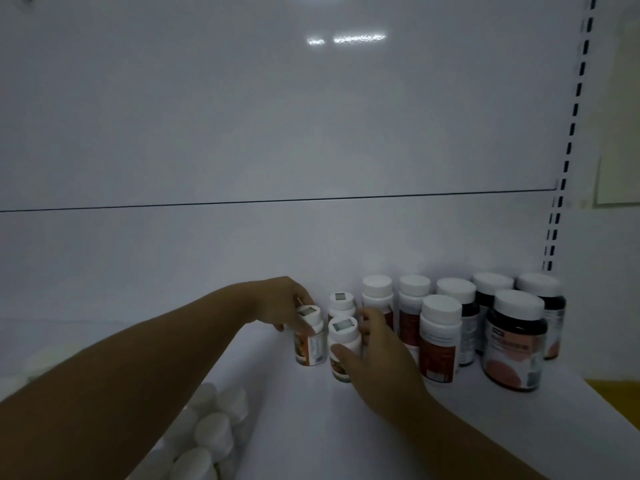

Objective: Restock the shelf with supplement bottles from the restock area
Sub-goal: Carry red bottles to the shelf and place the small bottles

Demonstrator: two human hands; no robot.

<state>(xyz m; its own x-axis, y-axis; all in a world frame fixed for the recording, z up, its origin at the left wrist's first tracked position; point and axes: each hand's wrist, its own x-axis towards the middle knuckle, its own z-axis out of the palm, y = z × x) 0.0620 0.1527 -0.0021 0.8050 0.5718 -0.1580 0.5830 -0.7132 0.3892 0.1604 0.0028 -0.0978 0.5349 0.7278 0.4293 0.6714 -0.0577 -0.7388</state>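
Head view, dim light. White shelf (pixel 311 427) with a white back panel (pixel 277 133); slotted upright (pixel 572 133) at far right.

Left hand (pixel 287 304) reaches in from lower left, fingers curled over the cap of a small orange-label bottle (pixel 310 344), gripping it. The bottle stands upright on the shelf.

Right hand (pixel 379 358) comes in from lower right. Its thumb lies across the front and its fingers wrap behind a second small bottle (pixel 343 336), just right of the first.

A third small bottle (pixel 341 303) stands behind those two, near the back panel.

To the right are taller white red-label bottles (pixel 440 337), then dark white-capped bottles (pixel 516 341), standing close together.

Blurred white caps (pixel 211 427) show below the shelf edge at lower left.
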